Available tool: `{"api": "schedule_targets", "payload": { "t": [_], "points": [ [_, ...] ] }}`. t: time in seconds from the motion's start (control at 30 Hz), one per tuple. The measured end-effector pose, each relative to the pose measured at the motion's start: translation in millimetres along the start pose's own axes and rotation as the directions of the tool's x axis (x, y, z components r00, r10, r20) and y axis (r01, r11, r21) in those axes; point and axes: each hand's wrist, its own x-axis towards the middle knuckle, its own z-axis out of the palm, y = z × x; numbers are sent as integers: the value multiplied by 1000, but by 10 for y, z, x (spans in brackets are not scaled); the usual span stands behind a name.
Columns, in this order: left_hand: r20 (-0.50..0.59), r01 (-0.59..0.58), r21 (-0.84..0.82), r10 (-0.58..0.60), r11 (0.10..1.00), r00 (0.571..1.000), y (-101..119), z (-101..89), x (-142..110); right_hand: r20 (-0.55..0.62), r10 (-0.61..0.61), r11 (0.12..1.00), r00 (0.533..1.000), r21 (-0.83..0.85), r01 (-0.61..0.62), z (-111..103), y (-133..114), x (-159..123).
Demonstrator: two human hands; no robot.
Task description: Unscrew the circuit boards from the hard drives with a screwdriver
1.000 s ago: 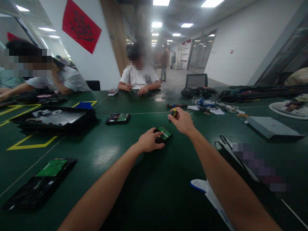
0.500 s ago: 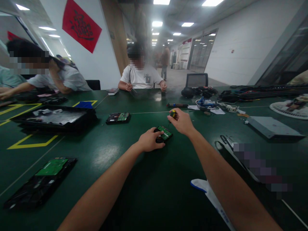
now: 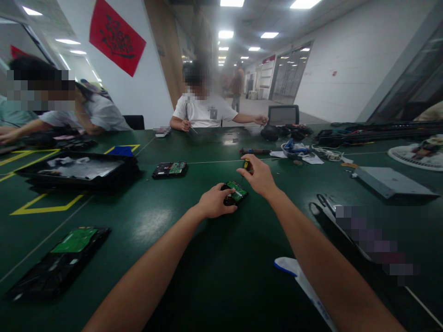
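In the middle of the table lies a hard drive (image 3: 238, 192) with its green circuit board facing up. My left hand (image 3: 216, 203) grips its near left side, fingers over the top edge and thumb along the front. Between the thumb and fingers of my right hand (image 3: 260, 176) is a small screwdriver (image 3: 247, 163) with a yellow and black handle. It stands nearly upright, its thin shaft reaching down to the drive's far right part; whether the tip sits in a screw cannot be made out.
Another drive (image 3: 169, 169) lies further back, and a larger one (image 3: 65, 258) at the near left. A black tray (image 3: 79, 170) stands at left. To the right are a screwdriver-like tool (image 3: 255, 151), a bowl (image 3: 296, 150) and a grey metal box (image 3: 394, 182). A co-worker (image 3: 207, 113) sits opposite.
My right hand has shifted slightly left with the screwdriver, which now stands closer over the drive. My left hand keeps its place. The co-worker opposite has stretched one arm out towards the right.
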Motion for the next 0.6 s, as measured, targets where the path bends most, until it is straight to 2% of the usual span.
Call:
{"api": "schedule_targets", "payload": {
  "t": [0.1,0.3,0.6],
  "points": [
    [6,2,5,-2,1000,1000,8,-9,-2,-9,-36,999,999,-17,36,19,-18,-4],
    [-1,8,6,-8,1000,1000,18,-21,-13,-53,-72,996,996,54,75,60,-6,-8],
    [-34,0,-4,-1,1000,999,-4,23,-4,-183,-95,993,978,51,106,115,56,-20]
  ]
}}
